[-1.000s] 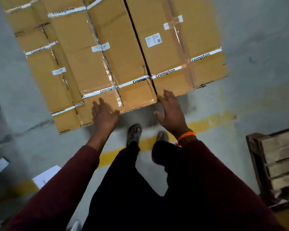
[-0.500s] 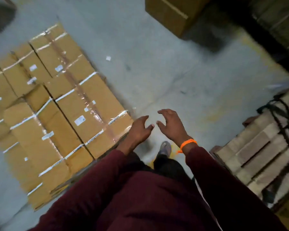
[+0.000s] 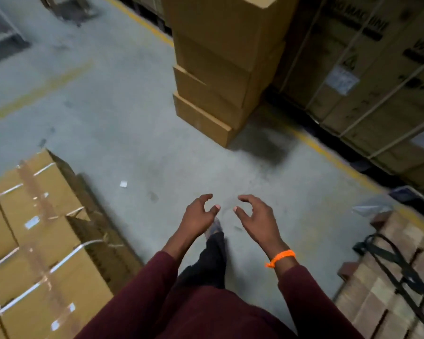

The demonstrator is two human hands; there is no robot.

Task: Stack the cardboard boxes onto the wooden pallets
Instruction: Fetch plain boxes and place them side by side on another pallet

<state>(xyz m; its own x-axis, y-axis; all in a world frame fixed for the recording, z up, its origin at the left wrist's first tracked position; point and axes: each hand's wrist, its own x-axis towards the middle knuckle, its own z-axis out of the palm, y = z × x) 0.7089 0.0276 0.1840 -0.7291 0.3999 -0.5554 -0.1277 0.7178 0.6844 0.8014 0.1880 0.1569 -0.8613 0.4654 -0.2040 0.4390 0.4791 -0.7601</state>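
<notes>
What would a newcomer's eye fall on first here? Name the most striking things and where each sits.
First, two empty hands at lower centre, the left hand and the right hand, fingers loosely curled, with a bright orange woven wristband on the right wrist. Next, the tall stack of plain brown cardboard boxes at top centre on the grey concrete floor, and the taped brown cardboard boxes packed together at lower left.

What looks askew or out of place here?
The tall stack of plain boxes is uneven: its lower boxes jut out past those above. A small white scrap lies loose on the grey floor.
</notes>
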